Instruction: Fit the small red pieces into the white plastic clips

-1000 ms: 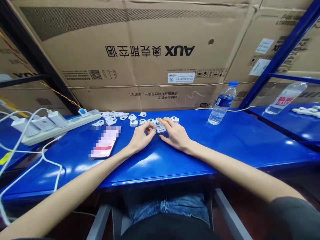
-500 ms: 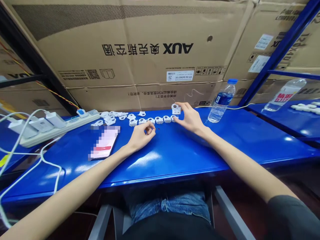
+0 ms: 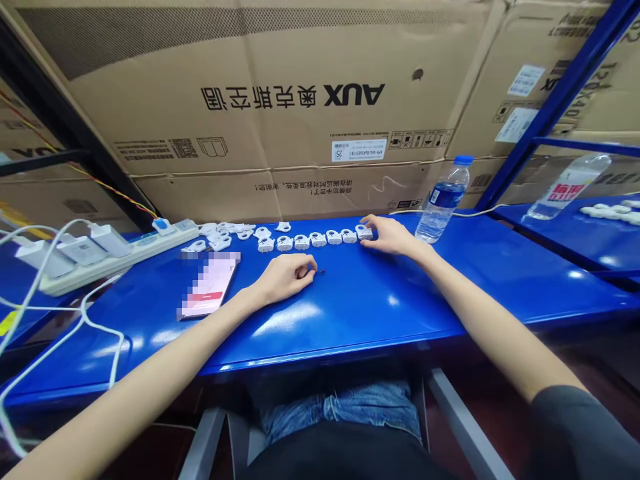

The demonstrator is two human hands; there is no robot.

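Observation:
Several white plastic lamp holders (image 3: 317,239), each with a round opening, stand in a row along the back of the blue table. My right hand (image 3: 393,235) has thumb and fingers around the lamp holder (image 3: 364,232) at the row's right end, which rests on the table. In front of the row, my left hand (image 3: 287,277) is closed with curled fingers. A tiny dark red tip (image 3: 323,271) shows just beyond its fingertips; what the fingers hold is hidden. More lamp holders (image 3: 220,235) lie in a loose pile at the back left.
A phone (image 3: 210,287) lies left of my left hand. Behind it, a power strip (image 3: 130,253) carries plugged-in chargers and white cables. A water bottle (image 3: 445,200) stands right of my right hand. Large cardboard boxes (image 3: 290,133) form the back wall.
My right hand has lowered the lamp holder from above the row to the table at its right end. My left hand has shifted slightly towards me and to the right, still closed.

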